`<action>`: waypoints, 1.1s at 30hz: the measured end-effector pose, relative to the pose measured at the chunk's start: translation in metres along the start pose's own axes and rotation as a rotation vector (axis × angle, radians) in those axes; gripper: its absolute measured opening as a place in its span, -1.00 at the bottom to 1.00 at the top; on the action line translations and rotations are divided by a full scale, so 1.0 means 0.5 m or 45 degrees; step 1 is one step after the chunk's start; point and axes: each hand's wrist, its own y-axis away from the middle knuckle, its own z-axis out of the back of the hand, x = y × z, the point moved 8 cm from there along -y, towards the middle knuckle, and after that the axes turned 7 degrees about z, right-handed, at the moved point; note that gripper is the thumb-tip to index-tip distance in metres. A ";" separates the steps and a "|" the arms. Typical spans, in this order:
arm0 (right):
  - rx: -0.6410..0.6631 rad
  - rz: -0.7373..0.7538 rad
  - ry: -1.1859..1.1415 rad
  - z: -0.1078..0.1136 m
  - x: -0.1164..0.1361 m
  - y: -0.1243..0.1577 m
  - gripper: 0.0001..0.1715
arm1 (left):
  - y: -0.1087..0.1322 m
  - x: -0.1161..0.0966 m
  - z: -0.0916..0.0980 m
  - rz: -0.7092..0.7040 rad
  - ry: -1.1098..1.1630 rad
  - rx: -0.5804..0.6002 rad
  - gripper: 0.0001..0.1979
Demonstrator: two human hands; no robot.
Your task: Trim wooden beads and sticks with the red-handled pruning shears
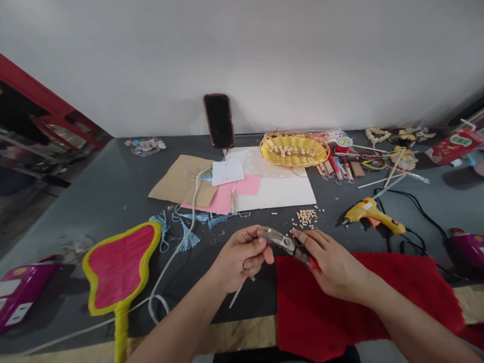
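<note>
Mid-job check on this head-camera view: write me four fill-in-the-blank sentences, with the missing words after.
1. The right hand grips the pliers by their ____.
2. The cloth beneath the right hand is coloured ____.
3. The upright phone leans against the ____.
4. Seen from the camera, the glue gun lies to the ____ of the basket.

Missing words: handles; red; wall; right.

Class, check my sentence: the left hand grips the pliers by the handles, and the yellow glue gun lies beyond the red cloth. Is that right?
No, the hand is wrong: the head view shows the right hand gripping the pliers by the handles. The yellow glue gun does lie beyond the red cloth.
</note>
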 end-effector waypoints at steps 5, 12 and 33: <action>-0.019 0.066 -0.008 0.007 -0.002 -0.003 -0.18 | 0.005 0.006 -0.009 0.076 0.068 0.163 -0.73; -0.109 0.066 -0.025 -0.003 -0.004 -0.003 -0.24 | -0.006 0.002 -0.002 -0.010 -0.038 0.043 -0.73; -0.307 0.125 0.136 0.004 -0.027 -0.007 -0.29 | 0.304 -0.257 0.450 0.286 -2.104 -1.523 -0.36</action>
